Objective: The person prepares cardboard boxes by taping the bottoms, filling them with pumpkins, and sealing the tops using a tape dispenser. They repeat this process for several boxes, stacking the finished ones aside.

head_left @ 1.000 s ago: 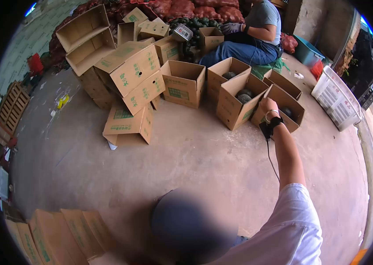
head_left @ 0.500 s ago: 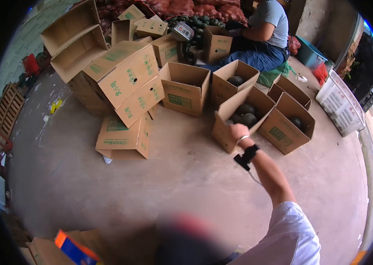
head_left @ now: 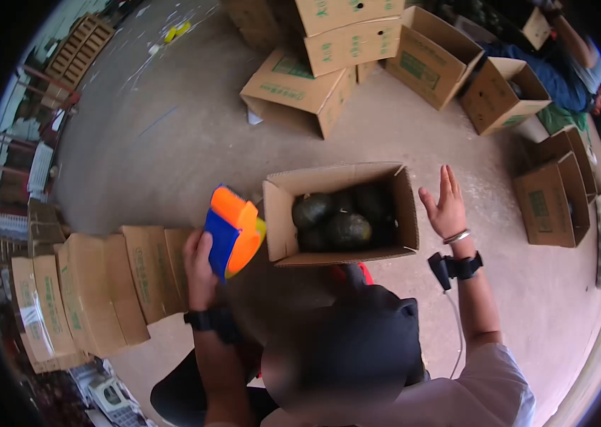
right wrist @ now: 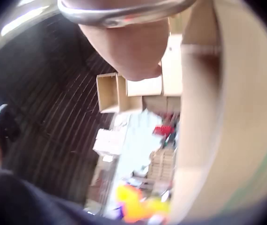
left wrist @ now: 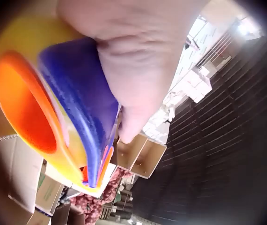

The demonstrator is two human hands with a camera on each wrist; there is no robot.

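An open cardboard box [head_left: 283, 249] stands right in front of the person, with several dark green, round squashes [head_left: 349, 229] inside. To its left, my left hand [head_left: 201, 267] grips a blue, orange and yellow tape dispenser [head_left: 224, 242]. The thumb side of that hand lies along the blue body of the dispenser in the left wrist view. My right hand [head_left: 447, 206] is held off the box's right side, fingers straight and nothing in them. Cardboard fills the right edge of the right wrist view, beside that hand.
Flattened or folded cartons [head_left: 101, 292] stand in a row at left. A tipped box [head_left: 300, 89] and stacked boxes [head_left: 354, 50] are ahead. More open boxes [head_left: 549, 206] stand at right, near a seated person [head_left: 556, 78]. A scale [head_left: 112, 398] sits at lower left.
My right hand took the box of squashes by its rim and brought it close to the person, then let go. The left hand came into view with the tape dispenser. The head view has turned.
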